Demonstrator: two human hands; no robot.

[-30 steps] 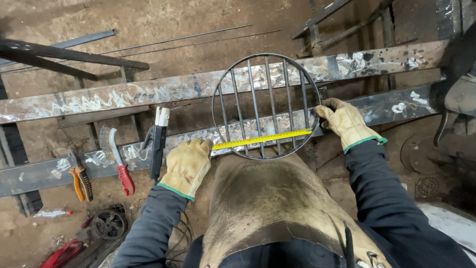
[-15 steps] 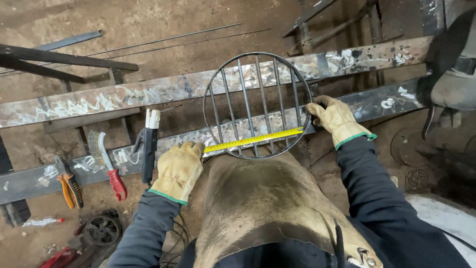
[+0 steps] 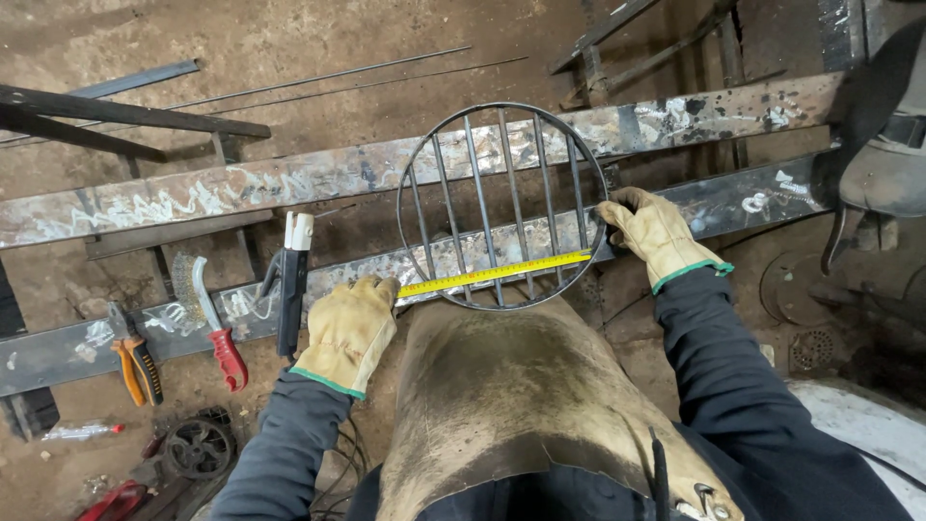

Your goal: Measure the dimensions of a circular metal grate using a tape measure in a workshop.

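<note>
A round steel grate point(image 3: 502, 169) with several parallel bars lies across two long steel beams point(image 3: 241, 188). A yellow tape measure blade point(image 3: 497, 273) is stretched across the grate's near part. My left hand point(image 3: 349, 328), in a tan leather glove, pins the blade's left end at the grate's rim. My right hand point(image 3: 654, 232), gloved the same way, grips the right end of the blade at the opposite rim. A worn leather apron point(image 3: 502, 396) covers my lap below the grate.
A welding electrode holder point(image 3: 292, 280), a wire brush with a red handle point(image 3: 214, 323) and orange-handled pliers point(image 3: 135, 357) rest on the near beam to the left. Thin rods point(image 3: 318, 77) lie on the dirt floor. A dark machine part point(image 3: 883, 164) stands at right.
The view has shifted slightly, so the grate and beams sit a little lower and to the left. Both hands keep the tape stretched across the grate.
</note>
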